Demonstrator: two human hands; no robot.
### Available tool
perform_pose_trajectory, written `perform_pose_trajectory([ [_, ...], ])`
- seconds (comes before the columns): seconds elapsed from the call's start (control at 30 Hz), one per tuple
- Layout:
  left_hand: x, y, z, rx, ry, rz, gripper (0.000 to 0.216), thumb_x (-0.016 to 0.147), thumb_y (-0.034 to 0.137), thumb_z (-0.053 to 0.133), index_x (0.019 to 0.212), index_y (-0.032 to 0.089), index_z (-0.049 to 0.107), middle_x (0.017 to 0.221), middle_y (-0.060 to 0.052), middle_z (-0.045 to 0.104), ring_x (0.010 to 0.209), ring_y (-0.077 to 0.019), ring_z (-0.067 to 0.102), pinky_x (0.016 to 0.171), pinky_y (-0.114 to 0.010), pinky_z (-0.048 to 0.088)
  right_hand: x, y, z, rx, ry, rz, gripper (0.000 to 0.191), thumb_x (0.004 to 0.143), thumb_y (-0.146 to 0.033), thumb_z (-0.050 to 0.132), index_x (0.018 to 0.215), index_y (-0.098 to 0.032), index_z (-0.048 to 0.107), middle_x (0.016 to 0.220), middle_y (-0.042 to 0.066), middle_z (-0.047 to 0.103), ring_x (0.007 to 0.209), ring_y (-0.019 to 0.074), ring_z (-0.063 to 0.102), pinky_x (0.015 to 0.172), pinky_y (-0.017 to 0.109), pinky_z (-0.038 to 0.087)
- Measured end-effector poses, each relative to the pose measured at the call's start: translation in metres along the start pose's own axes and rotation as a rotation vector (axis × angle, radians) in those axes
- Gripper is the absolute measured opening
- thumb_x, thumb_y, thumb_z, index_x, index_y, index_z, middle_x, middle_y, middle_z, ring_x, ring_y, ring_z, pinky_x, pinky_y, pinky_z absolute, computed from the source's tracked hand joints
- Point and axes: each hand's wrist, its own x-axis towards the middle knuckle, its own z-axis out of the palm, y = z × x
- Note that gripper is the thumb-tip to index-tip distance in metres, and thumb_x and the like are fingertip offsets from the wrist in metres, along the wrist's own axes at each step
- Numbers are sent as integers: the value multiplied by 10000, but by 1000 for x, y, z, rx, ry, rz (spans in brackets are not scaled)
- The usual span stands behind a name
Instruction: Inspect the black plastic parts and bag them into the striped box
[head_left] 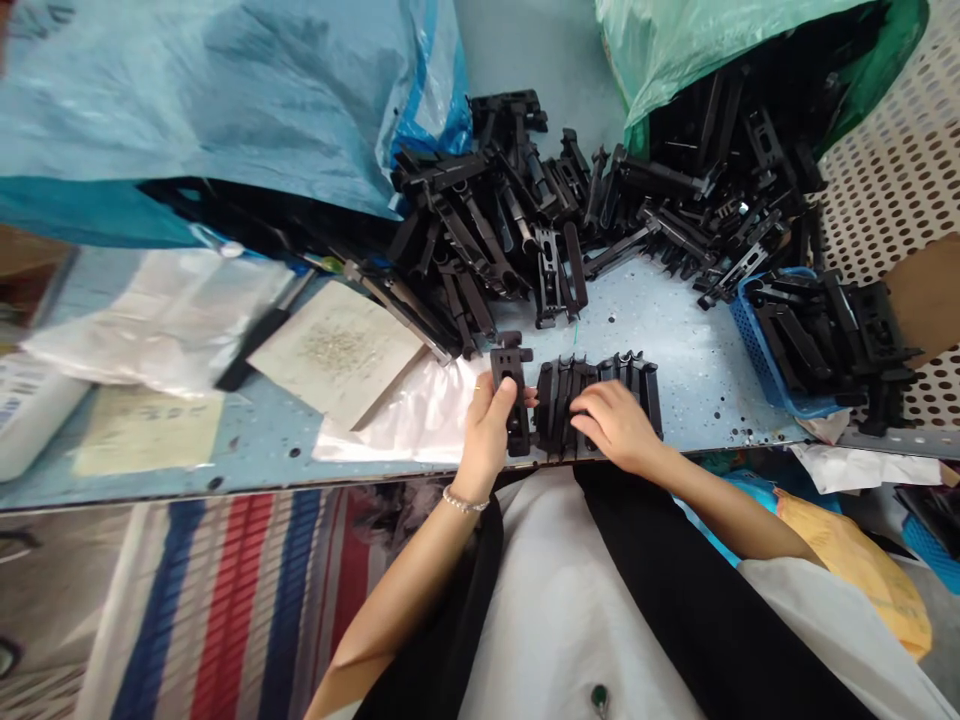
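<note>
My left hand (491, 420) is closed around a black plastic bracket-like part (515, 400) with slots and a crosspiece at its top, held upright near the table's front edge. Just to its right stands a row of similar black parts (556, 400), packed side by side. Over the middle of that row rests my right hand (619, 425), its fingers slightly curled and apart, touching the parts or just above them. I cannot see anything held in it. Its palm hides some of the row.
A heap of black parts (487, 220) covers the back of the table (645, 300). More fill a green bag (675, 60) and a blue basket (750, 340). A big blue bag (225, 100) lies back left. White card (337, 350) and clear plastic bags (405, 415) lie left.
</note>
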Motion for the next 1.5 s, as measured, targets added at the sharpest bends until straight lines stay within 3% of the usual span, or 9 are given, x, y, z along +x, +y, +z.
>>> perform_pose_trajectory([
  [0.23, 25, -12, 6, -211, -128, -337, 548, 879, 659, 570, 944, 131, 699, 687, -69, 723, 579, -172, 683, 525, -261, 542, 1, 42, -36, -384, 168, -45, 270, 1015, -283, 523, 1225, -188, 663, 1165, 153, 648, 1128, 317, 615, 981, 535, 551],
  [0.37, 1, 11, -3, -59, -519, -450, 635, 886, 683, 576, 953, 69, 729, 680, -122, 741, 548, -183, 688, 529, -254, 536, -1, 5, -42, -445, 110, -394, 468, 998, -232, 572, 1460, -190, 508, 1433, 172, 572, 1349, 309, 544, 1094, 509, 524],
  [0.5, -19, 32, -18, 96, -827, -568, 702, 912, 719, 500, 973, 64, 747, 825, -174, 772, 634, -240, 731, 619, -342, 586, -2, -18, -35, -413, -73, -619, 394, 1011, -165, 520, 1400, -201, 566, 1353, 121, 662, 1261, 247, 639, 1065, 428, 564],
  [0.57, -21, 32, -30, 200, -716, -420, 690, 944, 706, 433, 1026, 100, 753, 946, -167, 776, 751, -247, 742, 715, -377, 598, -1, -15, -32, -333, -117, -522, 327, 995, -195, 559, 1315, -193, 625, 1255, 117, 710, 1147, 246, 698, 989, 410, 602],
  [0.7, -9, 13, -64, 724, 16, 257, 437, 939, 531, 559, 1048, 159, 761, 1028, -142, 735, 953, -263, 684, 866, -410, 554, 6, -5, -24, 56, -118, -66, 396, 869, -329, 754, 1236, -217, 655, 1172, 99, 726, 993, 245, 728, 871, 405, 614],
  [0.77, 0, 1, -79, 937, 246, 448, 313, 899, 426, 617, 960, 159, 770, 1019, -152, 713, 990, -290, 653, 884, -436, 528, 12, -6, -12, 404, -106, 160, 523, 794, -408, 821, 1244, -220, 633, 1102, 79, 740, 899, 220, 731, 800, 375, 606],
  [1.0, 24, 10, -113, 724, 195, 226, 241, 808, 398, 689, 713, 177, 695, 698, -21, 638, 648, -163, 566, 609, -289, 448, 40, -41, 32, 1302, -127, 379, 437, 716, -505, 874, 974, -197, 701, 910, 28, 762, 757, 158, 730, 724, 280, 576],
  [1.23, 27, 19, -115, 720, 114, 208, 180, 781, 344, 639, 783, 187, 727, 792, -41, 710, 738, -183, 620, 656, -288, 460, 70, -68, 60, 1515, -190, 406, 374, 746, -497, 854, 907, -184, 730, 874, 38, 781, 959, 233, 772, 820, 295, 617],
  [1.5, -16, 33, -114, 489, 90, 113, 225, 772, 372, 711, 887, 189, 649, 758, -20, 718, 660, -160, 633, 597, -262, 452, 84, -80, 89, 1599, -131, 463, 390, 730, -478, 872, 923, -180, 712, 886, 38, 793, 970, 235, 774, 845, 309, 632],
])
